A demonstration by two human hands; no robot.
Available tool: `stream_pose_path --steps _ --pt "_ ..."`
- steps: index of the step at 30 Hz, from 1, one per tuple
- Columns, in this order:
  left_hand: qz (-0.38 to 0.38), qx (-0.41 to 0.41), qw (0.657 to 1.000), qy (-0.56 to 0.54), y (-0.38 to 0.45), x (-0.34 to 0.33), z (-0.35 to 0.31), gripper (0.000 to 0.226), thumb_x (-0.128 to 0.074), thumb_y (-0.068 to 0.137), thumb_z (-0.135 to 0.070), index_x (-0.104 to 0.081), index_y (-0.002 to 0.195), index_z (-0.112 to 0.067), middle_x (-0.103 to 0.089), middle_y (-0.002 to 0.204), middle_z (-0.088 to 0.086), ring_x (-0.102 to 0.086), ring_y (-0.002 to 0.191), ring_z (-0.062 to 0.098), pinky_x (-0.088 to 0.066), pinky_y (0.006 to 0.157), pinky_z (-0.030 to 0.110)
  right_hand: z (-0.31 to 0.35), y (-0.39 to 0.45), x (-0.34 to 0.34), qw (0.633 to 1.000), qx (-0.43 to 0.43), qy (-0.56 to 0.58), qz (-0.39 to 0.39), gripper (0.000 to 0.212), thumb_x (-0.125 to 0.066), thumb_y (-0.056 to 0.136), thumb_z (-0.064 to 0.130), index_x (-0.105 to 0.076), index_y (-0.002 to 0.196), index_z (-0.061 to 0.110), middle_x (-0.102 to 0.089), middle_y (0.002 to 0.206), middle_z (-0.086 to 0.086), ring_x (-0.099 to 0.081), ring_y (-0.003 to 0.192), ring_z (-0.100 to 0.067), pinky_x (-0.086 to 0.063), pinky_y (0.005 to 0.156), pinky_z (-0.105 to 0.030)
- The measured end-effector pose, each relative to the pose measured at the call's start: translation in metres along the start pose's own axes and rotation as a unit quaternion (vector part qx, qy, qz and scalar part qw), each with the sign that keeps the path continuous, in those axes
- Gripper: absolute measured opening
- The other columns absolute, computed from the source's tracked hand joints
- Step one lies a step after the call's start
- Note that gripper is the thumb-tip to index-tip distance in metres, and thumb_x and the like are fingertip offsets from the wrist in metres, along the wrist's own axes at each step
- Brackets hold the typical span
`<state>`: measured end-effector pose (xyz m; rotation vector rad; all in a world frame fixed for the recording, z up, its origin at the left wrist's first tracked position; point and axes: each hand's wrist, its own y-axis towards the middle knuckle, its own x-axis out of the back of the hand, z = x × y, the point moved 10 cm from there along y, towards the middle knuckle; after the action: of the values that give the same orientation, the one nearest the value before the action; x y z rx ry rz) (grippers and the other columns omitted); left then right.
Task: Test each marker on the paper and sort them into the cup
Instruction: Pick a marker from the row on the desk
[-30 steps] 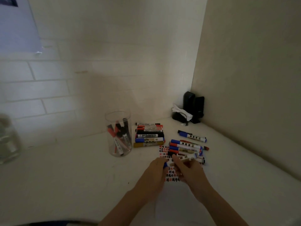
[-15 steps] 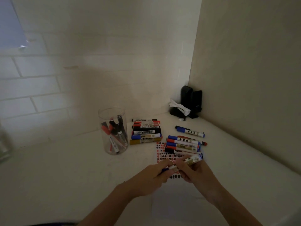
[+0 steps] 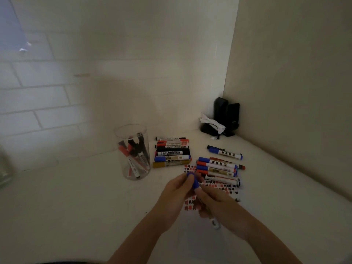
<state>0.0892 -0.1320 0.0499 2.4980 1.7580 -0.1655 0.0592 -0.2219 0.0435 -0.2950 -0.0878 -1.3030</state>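
Observation:
Both hands hold one blue-capped marker above the paper (image 3: 227, 189), which is covered with red and black test marks. My left hand (image 3: 177, 193) pinches the marker's blue cap (image 3: 192, 180). My right hand (image 3: 217, 204) grips the white barrel, whose tail end (image 3: 214, 223) sticks out below the fist. A clear cup (image 3: 133, 151) with several red and black markers stands to the left. One row of markers (image 3: 171, 153) lies beside the cup, another group of markers (image 3: 217, 168) lies on the paper's far edge, and a lone blue marker (image 3: 224, 152) lies behind them.
Two black speakers (image 3: 226, 115) with a white cloth and cable sit in the back corner. A side wall (image 3: 285, 111) closes off the right. A glass object (image 3: 5, 168) stands blurred at the far left edge.
The marker has turned from lying across my hands to pointing away from me, cap end up. My left hand has shifted onto the cap, and my right hand has dropped lower on the barrel.

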Motion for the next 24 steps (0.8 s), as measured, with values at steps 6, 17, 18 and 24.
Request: stream_pose_path --steps 6,17,18,24 --pt "-0.086 0.04 0.985 -0.146 -0.002 0.001 0.011 0.029 -0.045 0.098 -0.028 -0.065 0.104 -0.008 -0.07 0.094 0.004 -0.066 0.084 0.014 -0.051 0.07 0.03 0.015 0.014 -0.001 0.97 0.073 -0.197 -0.119 0.016 -0.038 0.1 0.037 -0.053 0.098 0.032 -0.054 0.075 0.013 -0.051 0.063 0.002 -0.044 0.061 -0.015" --pt "-0.108 -0.034 0.964 0.24 0.015 0.042 0.003 0.012 -0.064 0.089 -0.032 -0.068 0.1 -0.028 -0.068 0.096 -0.013 -0.063 0.09 0.0 -0.047 0.076 0.012 -0.02 -0.007 0.055 0.963 -0.03 -0.23 -0.134 0.033 -0.035 0.099 0.044 -0.056 0.113 0.023 -0.062 0.082 0.001 -0.055 0.064 -0.007 -0.054 0.066 -0.035" --pt "-0.109 -0.039 0.958 0.261 0.018 0.042 0.008 0.014 -0.065 0.088 -0.033 -0.068 0.101 -0.027 -0.068 0.097 -0.013 -0.062 0.088 -0.002 -0.046 0.074 0.009 -0.017 -0.006 0.054 0.971 -0.004 -0.194 -0.137 0.022 -0.038 0.101 0.036 -0.055 0.113 0.031 -0.062 0.08 0.001 -0.056 0.06 -0.005 -0.054 0.059 -0.029" --pt "-0.103 -0.067 0.913 0.388 0.026 0.042 0.018 0.016 -0.067 0.086 -0.034 -0.065 0.1 -0.029 -0.058 0.095 -0.017 -0.054 0.085 -0.004 -0.039 0.072 0.001 -0.015 -0.02 0.076 0.952 0.069 0.21 -0.211 0.032 -0.042 0.1 0.013 -0.067 0.111 0.03 -0.07 0.104 -0.014 -0.07 0.086 -0.023 -0.058 0.078 -0.043"
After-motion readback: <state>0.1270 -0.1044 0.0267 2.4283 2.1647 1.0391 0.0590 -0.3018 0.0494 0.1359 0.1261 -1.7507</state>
